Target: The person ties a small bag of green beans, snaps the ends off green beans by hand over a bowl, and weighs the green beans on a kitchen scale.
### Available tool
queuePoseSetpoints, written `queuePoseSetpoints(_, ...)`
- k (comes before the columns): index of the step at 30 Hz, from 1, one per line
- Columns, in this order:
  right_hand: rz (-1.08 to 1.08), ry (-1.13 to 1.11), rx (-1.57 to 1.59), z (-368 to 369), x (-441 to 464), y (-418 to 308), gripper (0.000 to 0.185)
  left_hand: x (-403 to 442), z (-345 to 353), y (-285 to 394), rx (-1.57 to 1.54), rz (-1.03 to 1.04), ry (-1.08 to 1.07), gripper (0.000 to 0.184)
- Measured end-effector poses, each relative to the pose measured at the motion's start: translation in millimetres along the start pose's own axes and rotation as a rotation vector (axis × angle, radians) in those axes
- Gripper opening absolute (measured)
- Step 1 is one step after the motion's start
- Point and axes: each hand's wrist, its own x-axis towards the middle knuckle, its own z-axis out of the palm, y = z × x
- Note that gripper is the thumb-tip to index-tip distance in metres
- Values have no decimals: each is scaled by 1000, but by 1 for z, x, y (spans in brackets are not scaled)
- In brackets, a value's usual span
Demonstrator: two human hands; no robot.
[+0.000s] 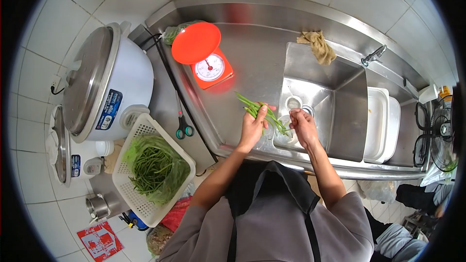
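Observation:
My left hand is closed around a small bunch of green beans, held over the left rim of the sink. The beans stick out on both sides of the fist, their lower ends pointing toward my right hand. That hand is closed in a pinch just right of the bean ends, above the sink basin. Whatever its fingertips hold is too small to make out. A clear, shiny shape, perhaps a bowl or bag, lies in the basin below the beans.
An orange kitchen scale stands on the steel counter. More green beans fill a bag in a white basket at left, near scissors and a large rice cooker. A cloth, faucet and white tubs are around the sink.

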Motion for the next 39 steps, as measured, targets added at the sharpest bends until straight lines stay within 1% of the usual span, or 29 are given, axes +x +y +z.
queuePoseSetpoints(1,-64,-36,-226,-11,2,3,15,0,-7,4,41,-67,-29,24)
queuePoseSetpoints(2,-128,-72,-450,-23,4,7,17,0,-10,3,52,-45,-49,23)
queuePoseSetpoints(5,-125,-198,-1015,-58,19,29,15,1,-16,-2,69,6,-136,23)
queuePoseSetpoints(7,-268,-214,-1144,-71,26,44,15,1,-19,-1,55,21,-220,24)
queuePoseSetpoints(8,-341,-224,-1206,-76,29,50,15,-1,-19,0,-12,-60,-240,24)
queuePoseSetpoints(10,-306,-165,-1210,-58,26,28,15,-6,-18,8,-144,-226,-277,24)
queuePoseSetpoints(11,-288,-133,-1212,-44,19,10,15,-6,-19,11,-110,-231,-322,24)
queuePoseSetpoints(14,-519,-111,-976,8,-12,-45,15,-9,-19,18,-21,-250,-426,23)
queuePoseSetpoints(17,-931,-439,-1018,31,-20,-61,16,-10,-16,22,62,-237,-482,23)
queuePoseSetpoints(20,-774,-407,-1139,42,-25,-58,16,-8,-18,16,182,-174,-516,22)
queuePoseSetpoints(21,-757,-438,-1137,41,-23,-57,17,-8,-18,14,228,-163,-505,21)
queuePoseSetpoints(24,-698,-428,-1168,42,-17,-45,13,-9,-20,12,323,-171,-491,20)
queuePoseSetpoints(27,-747,-454,-1259,41,-18,-39,9,-11,-24,12,354,-185,-508,21)
queuePoseSetpoints(30,-736,-432,-1120,40,-16,-39,5,-11,-30,8,318,-166,-538,23)
queuePoseSetpoints(31,-781,-396,-1087,41,-17,-46,6,-10,-31,8,297,-154,-548,24)
queuePoseSetpoints(34,-624,-467,-1031,36,-14,-58,8,-11,-31,15,320,-200,-554,25)
queuePoseSetpoints(35,-680,-498,-1088,35,-14,-60,10,-12,-30,17,326,-216,-542,25)
queuePoseSetpoints(38,-956,-636,-1404,28,-9,-64,9,-13,-26,18,367,-249,-538,26)
queuePoseSetpoints(39,-1000,-611,-1467,27,-10,-63,11,-12,-26,17,398,-251,-556,26)
